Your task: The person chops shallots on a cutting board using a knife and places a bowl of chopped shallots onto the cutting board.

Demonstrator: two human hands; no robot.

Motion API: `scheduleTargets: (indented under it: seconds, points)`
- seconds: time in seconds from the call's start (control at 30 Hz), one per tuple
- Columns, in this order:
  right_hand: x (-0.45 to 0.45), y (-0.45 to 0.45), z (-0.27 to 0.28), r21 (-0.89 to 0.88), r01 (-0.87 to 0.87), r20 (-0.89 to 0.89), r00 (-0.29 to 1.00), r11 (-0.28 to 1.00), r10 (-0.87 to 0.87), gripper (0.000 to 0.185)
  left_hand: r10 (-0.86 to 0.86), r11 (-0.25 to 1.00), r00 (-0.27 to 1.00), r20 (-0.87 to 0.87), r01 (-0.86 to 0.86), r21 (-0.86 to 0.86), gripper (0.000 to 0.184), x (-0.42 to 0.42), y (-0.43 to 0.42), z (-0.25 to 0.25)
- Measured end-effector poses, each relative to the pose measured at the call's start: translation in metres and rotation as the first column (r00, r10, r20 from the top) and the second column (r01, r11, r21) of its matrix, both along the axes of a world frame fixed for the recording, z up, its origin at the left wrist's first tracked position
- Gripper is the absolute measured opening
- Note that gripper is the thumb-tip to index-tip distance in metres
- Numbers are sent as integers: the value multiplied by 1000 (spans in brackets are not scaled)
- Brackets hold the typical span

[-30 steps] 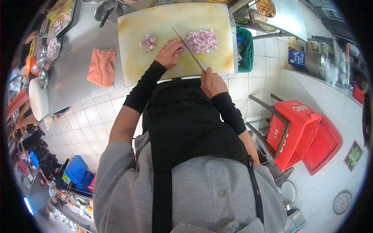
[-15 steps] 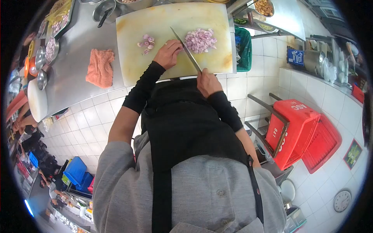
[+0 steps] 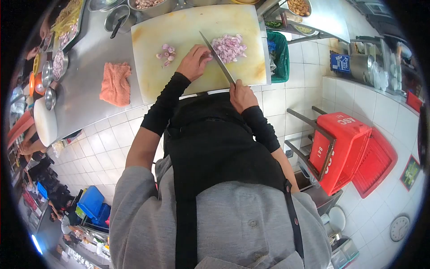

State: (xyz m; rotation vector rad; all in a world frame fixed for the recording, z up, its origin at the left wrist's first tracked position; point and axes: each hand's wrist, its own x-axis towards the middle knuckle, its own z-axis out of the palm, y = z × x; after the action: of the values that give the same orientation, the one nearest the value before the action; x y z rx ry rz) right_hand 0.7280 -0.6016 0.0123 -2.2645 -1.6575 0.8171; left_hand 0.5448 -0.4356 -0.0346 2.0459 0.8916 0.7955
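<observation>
My right hand (image 3: 243,97) is closed round the handle of a kitchen knife (image 3: 218,59), whose blade slants up and to the left over the white cutting board (image 3: 179,29). Left of the blade, my left hand (image 3: 194,62) has its fingers bent and pressed down on a shallot, mostly hidden under the fingertips. A heap of sliced shallots (image 3: 229,48) lies just right of the blade. Several peeled shallots (image 3: 166,54) sit in a small group at the board's left side.
An orange cloth (image 3: 115,84) lies on the steel table (image 3: 85,96) left of the board. A pot with a black-handled utensil (image 3: 120,21) stands behind it. Past the board's right edge hangs a green-lined bin (image 3: 281,58). Red crates (image 3: 337,148) stand further right. Other people are at the far left.
The knife and both hands stay at nearly the same spot by the heap, with the fingers of my left hand shifted slightly. The whole view has tilted a little.
</observation>
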Motion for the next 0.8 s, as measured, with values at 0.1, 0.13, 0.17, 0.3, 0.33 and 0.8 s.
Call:
scheduleTargets:
  seconds: [0.1, 0.13, 0.17, 0.3, 0.33, 0.8]
  points:
    - [-2, 1, 6, -2, -10, 33, 999, 1000, 10, 30, -68, 983, 997, -36, 73, 167, 22, -10, 7, -6]
    - [-2, 2, 9, -14, -13, 39, 999, 1000, 13, 30, -99, 973, 994, -38, 105, 207, 21, -11, 9, -8]
    - [-3, 3, 13, -27, -15, 44, 999, 1000, 16, 30, -130, 960, 991, -42, 136, 246, 20, -12, 11, -9]
    - [-4, 3, 35, -68, -32, 64, 997, 997, 36, 30, -193, 951, 980, -50, 199, 238, 20, -10, 15, -14]
    - [-4, 2, 37, -68, -33, 55, 998, 997, 37, 30, -187, 954, 981, -55, 195, 227, 20, -9, 15, -15]
    - [-4, 0, 22, -64, -24, 41, 999, 998, 27, 30, -170, 965, 985, -41, 175, 198, 18, -10, 13, -17]
